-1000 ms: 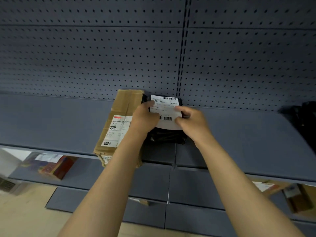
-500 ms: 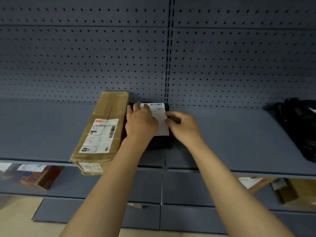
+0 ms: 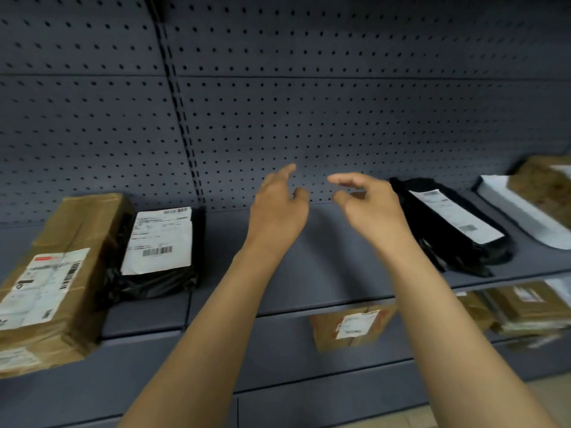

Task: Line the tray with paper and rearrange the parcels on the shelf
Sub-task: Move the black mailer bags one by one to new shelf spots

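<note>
Both hands hang empty above a bare stretch of the shelf (image 3: 309,273), fingers loosely curled and apart. The left hand (image 3: 278,211) and right hand (image 3: 370,208) sit close together, not touching, with nothing between them and the pegboard (image 3: 309,118) behind. To the left lies a black bag (image 3: 160,273) with a white label, pressed against a brown box (image 3: 52,273) that overhangs the shelf edge. Just right of the right hand lies a second black bag (image 3: 457,230), then a white mailer (image 3: 519,211) with a brown parcel (image 3: 543,183) on it. More boxes (image 3: 352,327) sit on the lower shelf. No tray is in view.
</note>
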The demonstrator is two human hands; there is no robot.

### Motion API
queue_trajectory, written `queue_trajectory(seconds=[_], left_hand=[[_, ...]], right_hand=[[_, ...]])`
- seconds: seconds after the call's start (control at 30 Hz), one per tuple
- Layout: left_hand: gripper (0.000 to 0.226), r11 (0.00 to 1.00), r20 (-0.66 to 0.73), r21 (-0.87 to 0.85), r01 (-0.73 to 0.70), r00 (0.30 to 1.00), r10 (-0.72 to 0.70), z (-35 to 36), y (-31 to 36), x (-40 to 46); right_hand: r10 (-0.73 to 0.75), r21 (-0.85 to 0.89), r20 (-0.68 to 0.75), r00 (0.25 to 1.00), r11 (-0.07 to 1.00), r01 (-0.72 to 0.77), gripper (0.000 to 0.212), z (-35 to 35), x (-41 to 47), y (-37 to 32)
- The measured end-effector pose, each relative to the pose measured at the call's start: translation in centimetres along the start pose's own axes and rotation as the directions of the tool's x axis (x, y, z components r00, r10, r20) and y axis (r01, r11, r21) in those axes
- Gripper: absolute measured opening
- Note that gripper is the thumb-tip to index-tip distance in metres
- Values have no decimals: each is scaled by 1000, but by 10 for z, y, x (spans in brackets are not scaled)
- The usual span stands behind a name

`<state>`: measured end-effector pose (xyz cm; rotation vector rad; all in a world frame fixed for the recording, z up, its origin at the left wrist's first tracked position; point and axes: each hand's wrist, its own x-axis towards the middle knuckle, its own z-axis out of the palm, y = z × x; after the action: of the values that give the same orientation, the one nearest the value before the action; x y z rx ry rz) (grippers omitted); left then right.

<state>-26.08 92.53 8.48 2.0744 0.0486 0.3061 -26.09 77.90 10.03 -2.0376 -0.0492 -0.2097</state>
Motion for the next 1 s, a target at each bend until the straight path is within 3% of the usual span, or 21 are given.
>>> queue_trajectory(seconds=[0.27, 0.5, 0.73, 0.87, 1.0], left_hand=[[52, 994, 117, -78, 78, 991, -68, 136, 78, 7], [55, 956, 147, -212, 204, 973, -175, 214, 110, 10], [73, 947, 94, -207, 248, 968, -233, 259, 93, 17], [78, 940, 66, -217, 263, 965, -255, 272, 82, 10], [49, 928, 19, -218, 301, 952, -305, 285, 74, 3]], right_hand=[[-47, -28, -29, 998, 999, 46, 32, -129, 38, 64], [-41, 3, -43, 998, 999, 42, 30, -204, 65, 119], [101, 26, -43, 994, 995, -100, 31, -227, 85, 172], [203, 7, -12, 979, 979, -203, 44, -220, 85, 190], [271, -39, 16, 962, 962, -271, 43, -215, 79, 203]])
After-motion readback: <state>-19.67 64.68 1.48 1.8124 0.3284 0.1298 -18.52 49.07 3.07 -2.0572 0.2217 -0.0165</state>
